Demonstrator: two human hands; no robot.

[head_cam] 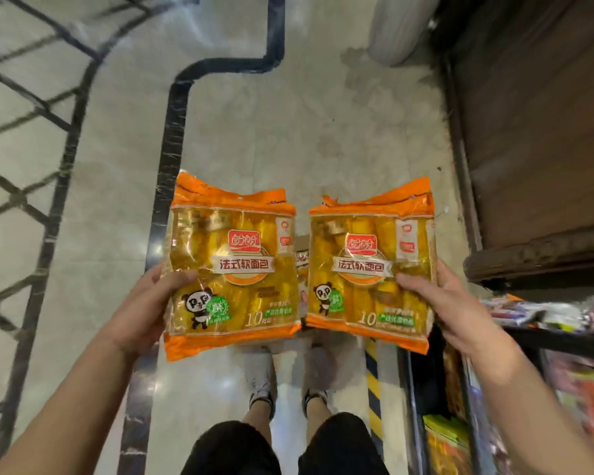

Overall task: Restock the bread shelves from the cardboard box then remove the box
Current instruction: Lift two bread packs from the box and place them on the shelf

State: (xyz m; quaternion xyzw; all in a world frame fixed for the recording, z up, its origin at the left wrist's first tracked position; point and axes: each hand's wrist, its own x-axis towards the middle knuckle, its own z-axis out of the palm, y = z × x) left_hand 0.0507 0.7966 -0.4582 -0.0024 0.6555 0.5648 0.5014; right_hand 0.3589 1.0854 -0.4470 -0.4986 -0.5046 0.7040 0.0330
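I hold two orange-and-clear bread packs side by side above the floor. My left hand (143, 311) grips the left bread pack (232, 269) at its left edge, thumb across the front. My right hand (455, 308) grips the right bread pack (371, 269) at its right edge, thumb on the front. Each pack shows yellow rolls, a red logo and a panda. A sliver of the cardboard box (302, 248) shows in the gap between the packs; most of it is hidden behind them.
Store shelves (542, 337) with colourful packaged goods run along the right. A dark brown mat or panel (535, 132) lies at the upper right. Pale marble floor (288, 132) with black inlay lines spreads ahead and left. My feet (288, 389) stand below the packs.
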